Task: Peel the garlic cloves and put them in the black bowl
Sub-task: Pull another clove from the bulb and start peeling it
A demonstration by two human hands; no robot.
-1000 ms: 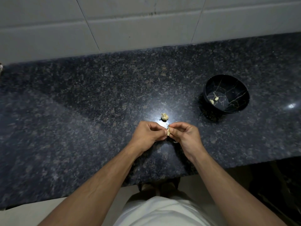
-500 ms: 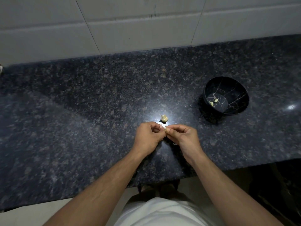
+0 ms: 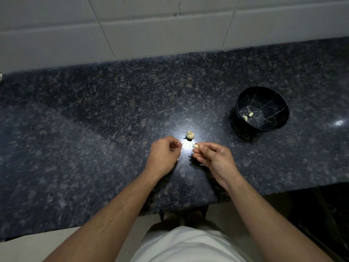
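A garlic clove (image 3: 195, 146) is pinched at the fingertips of my right hand (image 3: 213, 157), low over the dark granite counter (image 3: 94, 129). My left hand (image 3: 164, 155) is a small gap to its left, fingers curled; a pale fleck shows at its fingertips, maybe a bit of skin. What is left of the garlic bulb (image 3: 189, 134) sits on the counter just beyond both hands. The black bowl (image 3: 276, 108) with thin pale veining stands to the right, and two peeled cloves (image 3: 247, 116) lie on its bottom.
A white tiled wall (image 3: 170, 27) runs along the back of the counter. The counter's front edge (image 3: 188, 208) is close to my body, with pale floor below. A bright light reflection lies on the counter around the bulb.
My hands were pressed together on the clove; now they have drawn apart, the left moving left, and the clove stays in the right hand.
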